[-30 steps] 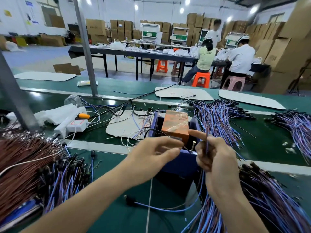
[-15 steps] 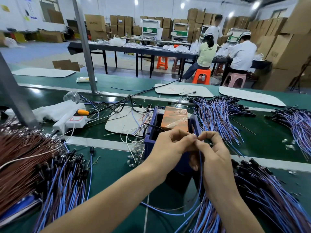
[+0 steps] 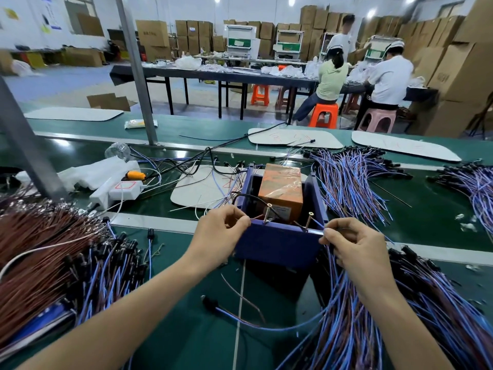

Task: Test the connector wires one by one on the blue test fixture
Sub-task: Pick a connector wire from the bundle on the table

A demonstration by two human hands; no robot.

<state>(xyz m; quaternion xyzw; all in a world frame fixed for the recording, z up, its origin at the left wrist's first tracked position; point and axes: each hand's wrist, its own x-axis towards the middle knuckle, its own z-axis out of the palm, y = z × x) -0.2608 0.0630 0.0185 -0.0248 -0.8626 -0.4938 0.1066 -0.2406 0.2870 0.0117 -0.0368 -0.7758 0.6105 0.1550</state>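
— Cardboard cartons (image 3: 153, 33) are stacked along the back wall. Any print legible on them?

— No. Dark marks show on a few, too blurred to read. The wall posters at the far left are no clearer.

— And on the green surface (image 3: 186, 329)?

— A white mat (image 3: 205, 188) behind the fixture carries red scribbles I cannot make out. The white power strip (image 3: 125, 189) has a red outlined rectangle on top, with no words I can read.

— Where is the blue test fixture (image 3: 280, 247)?

— Centre of the surface, between the two hands. An orange block (image 3: 281, 188) wrapped in clear film sits inside it. A small label is low on the block's front, its text unreadable. Two brass pins (image 3: 269, 209) stand at the near wall.

— The left hand (image 3: 221, 231)?

— At the fixture's left front corner, its grip narrow, pinching the thin brown end of one connector wire (image 3: 277, 329) towards the left pin.

— The right hand (image 3: 354, 247)?

— At the right front corner, its grip pinching the blue end of that wire near the right pin. Whether either end touches a pin I cannot tell.

— The rest of the wire?

— It loops down on the surface in front of the fixture to its black plug (image 3: 209, 302).

— Other wires?

— A brown bundle (image 3: 34, 249) lies at the left and a blue-and-brown pile (image 3: 400, 303) under the right forearm.
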